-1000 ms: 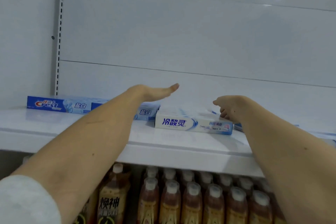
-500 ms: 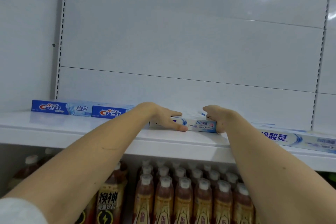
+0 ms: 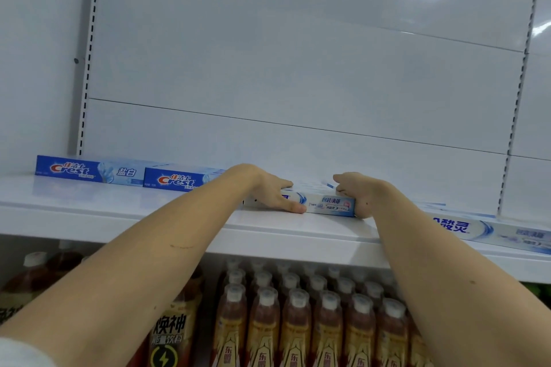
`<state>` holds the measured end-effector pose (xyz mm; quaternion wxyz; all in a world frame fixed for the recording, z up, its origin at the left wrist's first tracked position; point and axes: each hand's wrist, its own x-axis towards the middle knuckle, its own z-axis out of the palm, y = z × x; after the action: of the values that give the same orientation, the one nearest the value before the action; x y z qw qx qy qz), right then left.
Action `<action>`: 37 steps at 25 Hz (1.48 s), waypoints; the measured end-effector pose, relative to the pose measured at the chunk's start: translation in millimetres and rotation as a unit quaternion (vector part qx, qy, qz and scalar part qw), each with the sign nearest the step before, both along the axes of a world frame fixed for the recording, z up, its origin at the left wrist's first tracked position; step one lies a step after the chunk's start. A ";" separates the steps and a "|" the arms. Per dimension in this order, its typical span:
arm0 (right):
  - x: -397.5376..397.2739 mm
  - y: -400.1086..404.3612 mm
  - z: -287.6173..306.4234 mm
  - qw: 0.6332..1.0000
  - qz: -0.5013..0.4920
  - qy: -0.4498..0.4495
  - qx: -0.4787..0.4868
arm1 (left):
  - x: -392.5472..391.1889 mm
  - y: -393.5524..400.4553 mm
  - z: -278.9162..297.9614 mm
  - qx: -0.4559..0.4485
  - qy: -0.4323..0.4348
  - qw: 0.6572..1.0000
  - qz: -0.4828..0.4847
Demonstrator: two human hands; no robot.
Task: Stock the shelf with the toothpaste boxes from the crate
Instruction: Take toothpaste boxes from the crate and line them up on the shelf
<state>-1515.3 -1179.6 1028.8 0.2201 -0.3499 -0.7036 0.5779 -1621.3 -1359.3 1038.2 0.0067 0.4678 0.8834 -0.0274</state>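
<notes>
Hands meet on a white-and-blue cardboard toothpaste box (image 3: 326,205) that lies flat on the white metal shelf (image 3: 119,211), near its front edge at the middle of the view. Left hand (image 3: 269,192) covers the box's 9 o'clock end, its fingers (image 3: 286,183) laid over the top and the thumb stretched along the front face, so it grips that end. Right hand (image 3: 362,197) clasps the 3 o'clock end, fingers curled over the top and the palm against the end flap. Toward 9 o'clock of the held box, two blue Crest toothpaste cartons lie end to end along the shelf: the far-left blue Crest carton (image 3: 88,171) and the nearer blue Crest carton (image 3: 176,180), whose right end is hidden behind the left forearm. Toward 3 o'clock, a long white toothpaste box with blue lettering (image 3: 489,231) lies on the shelf close to the front edge, running out of the view's right side. Behind everything stands the white back panel (image 3: 298,53) with slotted uprights. Below the shelf, at 6 o'clock, rows of brown drink bottles with white caps (image 3: 295,325) stand packed together, and a dark bottle with a yellow lightning label (image 3: 168,343) stands at their left.
</notes>
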 end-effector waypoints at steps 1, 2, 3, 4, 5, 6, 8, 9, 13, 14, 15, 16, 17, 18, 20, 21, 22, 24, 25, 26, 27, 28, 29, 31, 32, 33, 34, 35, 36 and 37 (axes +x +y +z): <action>3.1 -3.6 1.0 1.000 0.006 -0.001 0.000 | -1.1 0.0 0.8 -0.006 -0.005 1.000 0.004; 7.0 -6.9 1.9 1.000 0.008 -0.004 0.004 | -1.8 0.0 1.1 -0.014 -0.009 1.000 0.008; 10.6 -9.9 3.9 1.000 0.003 -0.003 0.023 | -2.2 -0.5 2.5 -0.022 -0.014 1.000 0.009; 16.4 -10.4 6.6 0.998 0.004 -0.001 0.058 | 0.1 -1.4 6.3 -0.030 -0.020 0.999 0.011; 24.0 -10.0 9.6 0.995 0.009 0.002 0.102 | 3.5 -2.2 10.4 -0.028 -0.030 0.999 0.011; 35.1 -10.3 15.4 0.990 0.017 0.022 0.140 | 9.2 -1.5 13.8 -0.009 -0.040 0.999 0.006; 65.3 -4.8 34.5 0.978 0.043 0.105 0.175 | 28.0 5.0 17.5 0.068 -0.056 0.996 -0.022; 85.4 4.0 45.4 0.970 0.045 0.149 0.184 | 42.8 11.5 19.5 0.116 -0.072 0.990 -0.038; 169.7 50.8 62.1 0.939 0.054 0.079 0.330 | 111.4 54.8 19.0 0.228 -0.125 0.963 -0.073; 193.8 71.3 57.8 0.920 0.062 0.000 0.387 | 129.7 72.4 15.7 0.220 -0.116 0.966 -0.075; 215.5 88.7 53.5 0.898 0.078 -0.080 0.426 | 145.4 88.3 13.2 0.206 -0.107 0.970 -0.075; 234.2 104.7 48.4 0.882 0.103 -0.143 0.437 | 158.8 101.5 10.4 0.195 -0.099 0.973 -0.074; 252.2 120.7 44.5 0.877 0.123 -0.187 0.424 | 171.5 113.9 7.5 0.188 -0.093 0.975 -0.072; 267.3 133.6 41.4 0.880 0.137 -0.217 0.400 | 183.1 123.0 5.4 0.184 -0.088 0.977 -0.069; 286.4 151.8 32.9 0.891 0.167 -0.239 0.348 | 200.8 136.5 2.3 0.171 -0.078 0.981 -0.057; 288.7 160.3 27.0 0.897 0.183 -0.230 0.330 | 206.0 142.1 1.5 0.160 -0.068 0.984 -0.046; 286.1 166.7 20.0 0.901 0.194 -0.217 0.321 | 208.3 146.4 1.1 0.147 -0.056 0.987 -0.033; 271.8 176.1 6.9 0.899 0.188 -0.197 0.343 | 209.2 152.7 -1.0 0.117 -0.033 0.993 -0.002; 262.2 180.8 2.4 0.897 0.171 -0.186 0.361 | 209.0 156.3 -3.1 0.105 -0.027 0.994 0.009; 251.8 184.3 -0.9 0.899 0.151 -0.175 0.373 | 207.9 160.3 -5.4 0.097 -0.022 0.995 0.016; 241.1 185.3 -4.0 0.900 0.132 -0.162 0.383 | 205.6 163.2 -7.8 0.093 -0.017 0.995 0.022; 230.8 184.6 -7.7 0.898 0.117 -0.154 0.395 | 201.9 165.3 -8.9 0.093 -0.010 0.995 0.026; 220.7 182.2 -11.2 0.893 0.105 -0.152 0.410 | 195.8 167.0 -9.1 0.093 -0.002 0.995 0.032; 204.0 176.7 -15.4 0.883 0.093 -0.167 0.428 | 183.5 168.0 -8.9 0.082 0.009 0.996 0.045; 197.5 176.7 -15.0 0.879 0.089 -0.177 0.434 | 178.8 167.8 -8.3 0.076 0.017 0.996 0.051; 194.7 176.3 -13.0 0.875 0.091 -0.192 0.435 | 175.3 166.8 -7.7 0.071 0.024 0.996 0.052; 192.5 179.5 -11.0 0.876 0.098 -0.205 0.425 | 171.7 165.0 -7.8 0.067 0.029 0.996 0.048; 190.6 185.0 -8.7 0.885 0.113 -0.209 0.401 | 167.7 160.8 -6.9 0.072 0.028 0.996 0.039; 190.1 186.2 -6.2 0.904 0.134 -0.197 0.356 | 160.6 153.8 -4.9 0.093 0.014 0.995 0.035; 190.0 186.0 -4.0 0.931 0.150 -0.162 0.292 | 151.1 144.9 -1.5 0.125 -0.011 0.991 0.038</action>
<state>-1325.4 -993.6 1024.8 0.1062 -0.2499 -0.9117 0.3084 -1470.3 -1214.4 1036.7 -0.0407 0.4312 0.8970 0.0883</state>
